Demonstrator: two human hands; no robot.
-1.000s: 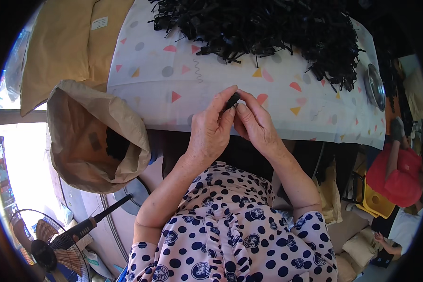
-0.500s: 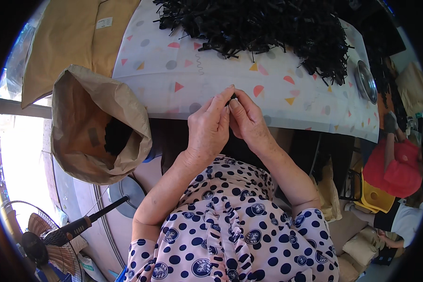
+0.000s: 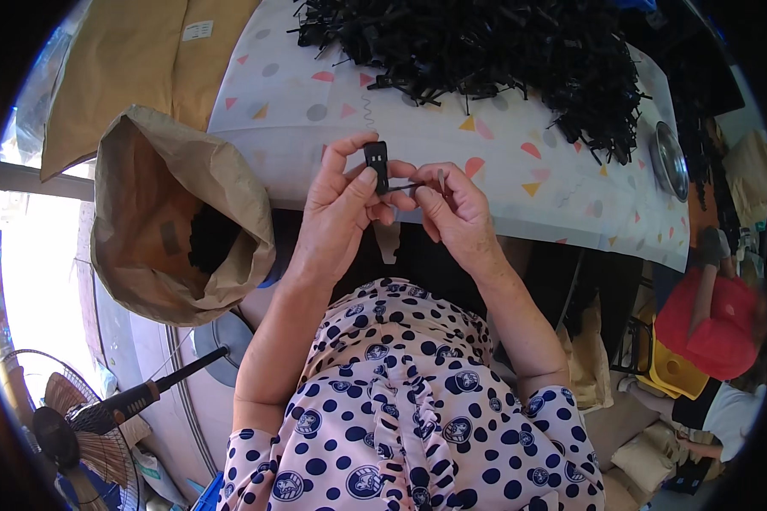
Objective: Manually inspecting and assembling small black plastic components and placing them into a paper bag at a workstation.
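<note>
Between the thumb and fingers of my left hand (image 3: 325,213) is a small black plastic part (image 3: 376,160) with light slots, held upright over the table's near edge. A thin black stem (image 3: 403,186) runs from its lower end toward my right hand (image 3: 464,223). My right thumb and forefinger pinch near the far end of that stem. A small greyish sliver shows by the right fingers, too small to make out. Beyond both hands, a big heap of similar black parts (image 3: 477,60) lies on the patterned tablecloth (image 3: 294,153).
An open brown paper bag (image 3: 115,255) with black pieces (image 3: 213,238) inside stands at left. Behind it are flat brown sacks (image 3: 119,77). A fan (image 3: 64,434) is at lower left. A metal bowl (image 3: 670,162) sits at the table's right end. A person in red (image 3: 712,319) is at far right.
My hands have drawn apart, the left moving a little left. The black part, mostly hidden between my fingers before, now shows with its stem. The view has shifted slightly.
</note>
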